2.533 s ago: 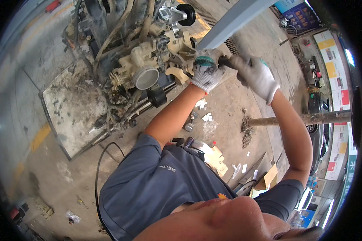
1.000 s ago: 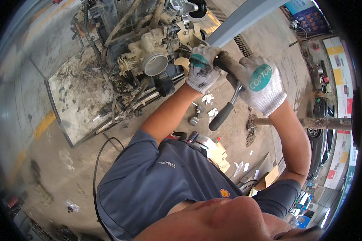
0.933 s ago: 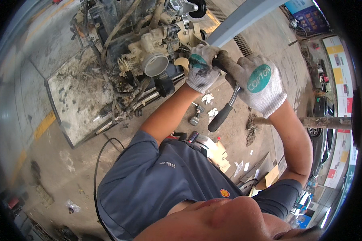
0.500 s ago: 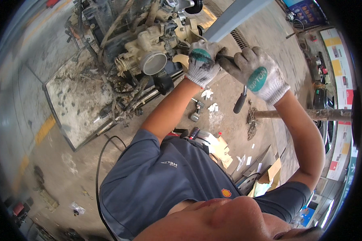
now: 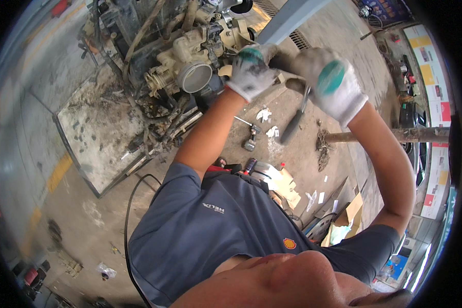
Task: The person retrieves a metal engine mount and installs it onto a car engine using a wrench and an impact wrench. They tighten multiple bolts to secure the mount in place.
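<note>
My left hand [image 5: 250, 71], in a grimy white glove with a green patch, is closed on the end of a dark bar-like piece [image 5: 282, 62] beside the engine. My right hand [image 5: 332, 84], gloved alike and blurred, is closed on the same piece further right. A metal tool with a black handle [image 5: 295, 123] hangs below my right hand; where it joins is hidden. The dirty engine [image 5: 182, 49], with a round throttle opening [image 5: 195, 78], hoses and brackets, is just left of my hands.
A grimy tray [image 5: 82, 149] lies under the engine. A blue-grey post [image 5: 285, 18] stands behind my hands, a rusty pole [image 5: 390, 136] to the right. A cordless drill [image 5: 251, 138], paper scraps, cardboard [image 5: 351, 210] and a cable [image 5: 131, 205] are on the floor.
Both hands have shifted slightly upward, the left also a little leftward. The black-handled tool, unseen in the oldest frame, hangs below my right hand and has swung about.
</note>
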`<act>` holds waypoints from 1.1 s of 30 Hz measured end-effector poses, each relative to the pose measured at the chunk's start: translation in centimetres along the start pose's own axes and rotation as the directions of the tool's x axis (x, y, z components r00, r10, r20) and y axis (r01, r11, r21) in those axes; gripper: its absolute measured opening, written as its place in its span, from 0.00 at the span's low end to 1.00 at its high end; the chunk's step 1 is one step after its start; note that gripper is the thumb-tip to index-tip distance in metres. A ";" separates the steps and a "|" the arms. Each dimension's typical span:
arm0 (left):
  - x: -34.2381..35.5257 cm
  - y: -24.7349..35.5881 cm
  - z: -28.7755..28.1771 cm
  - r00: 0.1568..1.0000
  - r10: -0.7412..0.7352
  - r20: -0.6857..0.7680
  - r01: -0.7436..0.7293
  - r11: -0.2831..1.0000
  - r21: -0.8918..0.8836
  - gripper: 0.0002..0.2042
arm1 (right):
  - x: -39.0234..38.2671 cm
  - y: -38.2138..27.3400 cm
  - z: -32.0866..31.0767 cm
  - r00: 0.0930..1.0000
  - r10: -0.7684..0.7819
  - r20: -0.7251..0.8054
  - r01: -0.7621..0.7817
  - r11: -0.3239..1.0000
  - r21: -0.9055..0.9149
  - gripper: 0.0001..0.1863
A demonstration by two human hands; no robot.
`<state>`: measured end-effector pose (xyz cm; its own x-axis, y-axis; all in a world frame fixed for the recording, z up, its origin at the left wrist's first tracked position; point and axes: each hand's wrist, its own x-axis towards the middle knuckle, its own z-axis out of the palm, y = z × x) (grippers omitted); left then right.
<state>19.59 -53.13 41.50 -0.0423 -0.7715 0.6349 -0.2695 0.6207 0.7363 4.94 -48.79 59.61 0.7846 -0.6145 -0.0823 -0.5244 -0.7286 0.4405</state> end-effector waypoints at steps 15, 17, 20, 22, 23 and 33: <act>-0.9 1.3 2.1 0.940 0.178 -0.292 -0.106 0.964 0.246 0.20 | 0.3 -0.2 -1.6 0.878 0.307 0.367 -0.471 0.419 0.776 0.21; -0.9 1.2 2.0 0.965 0.109 -0.237 -0.097 0.993 0.060 0.18 | 0.0 -0.3 -1.6 0.985 0.153 0.085 -0.175 0.837 0.519 0.22; -0.5 1.0 0.3 0.990 -0.035 0.134 0.075 0.949 -0.307 0.13 | -0.1 0.2 -1.0 0.948 -0.256 -0.187 0.248 0.967 -0.064 0.18; 0.8 2.7 -2.5 0.958 -0.019 0.285 0.063 0.987 -0.146 0.10 | -0.5 -0.4 0.6 0.991 -0.017 -0.132 0.027 0.997 0.073 0.18; 0.6 1.4 -0.3 0.992 0.129 -0.003 -0.128 0.980 -0.151 0.10 | -0.9 -0.9 0.8 0.982 0.181 -0.053 -0.152 0.926 0.347 0.18; 0.1 -0.6 -1.3 0.864 0.130 0.487 -0.351 0.848 0.397 0.21 | -2.8 -0.4 0.7 0.983 -0.076 -0.169 0.067 0.996 -0.056 0.21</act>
<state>20.98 -53.37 41.42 -0.5398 -0.6540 0.5299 -0.5956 0.7416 0.3086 2.69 -46.98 59.10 0.8666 -0.4977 0.0370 -0.4515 -0.7503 0.4830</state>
